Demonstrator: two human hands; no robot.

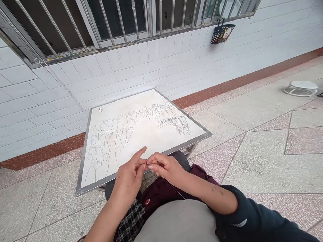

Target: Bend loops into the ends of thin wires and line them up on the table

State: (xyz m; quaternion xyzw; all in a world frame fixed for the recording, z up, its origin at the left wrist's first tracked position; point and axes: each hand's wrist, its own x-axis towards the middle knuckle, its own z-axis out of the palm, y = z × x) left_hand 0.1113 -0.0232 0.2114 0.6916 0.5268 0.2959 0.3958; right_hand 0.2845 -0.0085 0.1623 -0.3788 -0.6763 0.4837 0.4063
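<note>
Over the table's near edge, my left hand (128, 171) and my right hand (169, 168) meet fingertip to fingertip. Both are closed in a pinch, though my left index finger sticks out. A thin wire (174, 187) runs from under my right hand down towards my lap; its end between the fingertips is mostly hidden. On the white table (148, 134) lie rows of thin dark wires bent into a loop at one end (118, 149). A loose bunch of straighter wires (176, 124) lies at the table's right side.
A small white and red object (100, 110) sits at the table's far left corner. Behind stands a white tiled wall (141, 70) with barred windows. A dark patterned bag (222, 33) hangs from the bars. A low white stool (301, 86) stands far right on the floor.
</note>
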